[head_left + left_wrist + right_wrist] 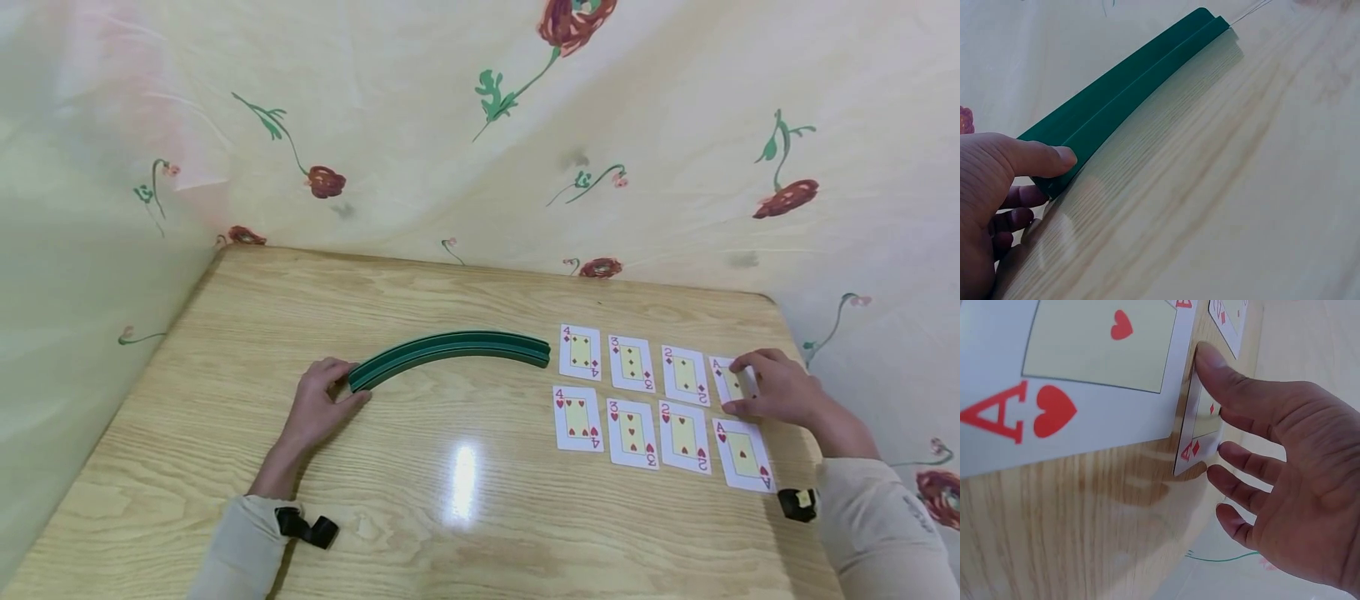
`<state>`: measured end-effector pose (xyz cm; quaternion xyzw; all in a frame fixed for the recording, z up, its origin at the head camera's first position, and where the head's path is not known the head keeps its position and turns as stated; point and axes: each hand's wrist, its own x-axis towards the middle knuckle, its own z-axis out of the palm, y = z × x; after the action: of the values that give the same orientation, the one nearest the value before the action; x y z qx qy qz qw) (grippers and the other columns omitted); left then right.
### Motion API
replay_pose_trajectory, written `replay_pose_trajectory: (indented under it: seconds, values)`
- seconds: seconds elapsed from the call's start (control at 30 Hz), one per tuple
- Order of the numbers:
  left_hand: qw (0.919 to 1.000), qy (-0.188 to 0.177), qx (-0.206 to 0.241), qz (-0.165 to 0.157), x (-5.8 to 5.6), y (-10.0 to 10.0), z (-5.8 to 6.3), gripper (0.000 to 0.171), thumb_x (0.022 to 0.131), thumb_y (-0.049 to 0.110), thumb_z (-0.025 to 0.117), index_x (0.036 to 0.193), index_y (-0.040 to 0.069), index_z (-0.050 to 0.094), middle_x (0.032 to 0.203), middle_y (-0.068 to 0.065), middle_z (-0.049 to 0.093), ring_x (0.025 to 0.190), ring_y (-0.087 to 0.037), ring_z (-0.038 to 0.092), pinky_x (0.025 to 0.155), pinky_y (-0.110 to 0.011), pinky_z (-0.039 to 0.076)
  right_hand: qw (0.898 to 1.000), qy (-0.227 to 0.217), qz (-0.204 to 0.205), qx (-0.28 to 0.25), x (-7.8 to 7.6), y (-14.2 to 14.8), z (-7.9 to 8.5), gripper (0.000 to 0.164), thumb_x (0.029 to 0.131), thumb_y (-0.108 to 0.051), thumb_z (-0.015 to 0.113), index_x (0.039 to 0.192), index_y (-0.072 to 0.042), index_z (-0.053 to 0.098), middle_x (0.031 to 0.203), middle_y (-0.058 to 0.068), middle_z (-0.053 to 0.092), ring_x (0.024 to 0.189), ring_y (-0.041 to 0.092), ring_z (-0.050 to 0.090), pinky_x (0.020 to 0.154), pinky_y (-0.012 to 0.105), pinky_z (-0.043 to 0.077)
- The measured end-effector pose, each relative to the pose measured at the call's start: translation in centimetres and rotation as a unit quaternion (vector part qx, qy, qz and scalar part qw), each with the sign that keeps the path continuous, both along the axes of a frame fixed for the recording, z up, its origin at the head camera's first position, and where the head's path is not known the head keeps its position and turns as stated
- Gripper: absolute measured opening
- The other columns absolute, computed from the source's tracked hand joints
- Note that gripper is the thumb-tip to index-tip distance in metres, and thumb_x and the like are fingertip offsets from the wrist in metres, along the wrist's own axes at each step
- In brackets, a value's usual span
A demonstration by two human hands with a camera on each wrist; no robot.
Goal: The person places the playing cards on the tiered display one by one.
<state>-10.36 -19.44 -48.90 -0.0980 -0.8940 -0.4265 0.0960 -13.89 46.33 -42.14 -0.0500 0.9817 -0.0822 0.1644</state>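
Observation:
A green curved playing-card holder (450, 343) with a groove along its length lies on the table. My left hand (318, 408) grips its left end, thumb (1054, 159) on the upper face and fingers at the end and underneath. At the right, my right hand (783, 392) is over the ace of diamonds (723, 379), part of which it hides. The right wrist view has its thumb at one edge of that card (1208, 415) and fingertips at the opposite edge. Just nearer me lies the ace of hearts (742, 454), apart from the hand.
Several face-up cards stand in two rows left of the aces, among them the two of diamonds (685, 375) and two of hearts (684, 437). The wooden table (420, 533) meets a flowered cloth (420, 125) at its back and sides.

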Motion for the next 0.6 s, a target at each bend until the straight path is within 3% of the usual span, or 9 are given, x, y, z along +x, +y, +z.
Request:
replay_pose_trajectory:
  seconds: [0.33, 0.6]
  values:
    - [0.9999, -0.010, -0.006, 0.007, -0.01, 0.04, 0.03, 0.038, 0.077, 0.004, 0.084, 0.112, -0.005, 0.072, 0.104, -0.019, 0.069, 0.094, -0.027, 0.055, 0.078, -0.029, 0.041, 1.000, 0.010, -0.011, -0.019, 0.01, -0.25, -0.11, 0.078, 0.069, -0.044, 0.088, 0.119, 0.008, 0.059, 0.127, 0.040, 0.044, 0.099, 0.047, 0.053, 0.081, 0.060, 0.044]
    - [0.9995, -0.029, -0.009, 0.011, 0.02, 0.13, 0.12, 0.037, 0.079, 0.006, 0.083, 0.114, -0.004, 0.072, 0.107, -0.018, 0.069, 0.097, -0.028, 0.055, 0.081, -0.032, 0.039, 0.999, 0.016, -0.027, -0.023, 0.07, -0.36, -0.23, 0.074, 0.070, -0.037, 0.089, 0.117, 0.012, 0.060, 0.116, 0.037, 0.054, 0.092, 0.041, 0.053, 0.077, 0.053, 0.044]
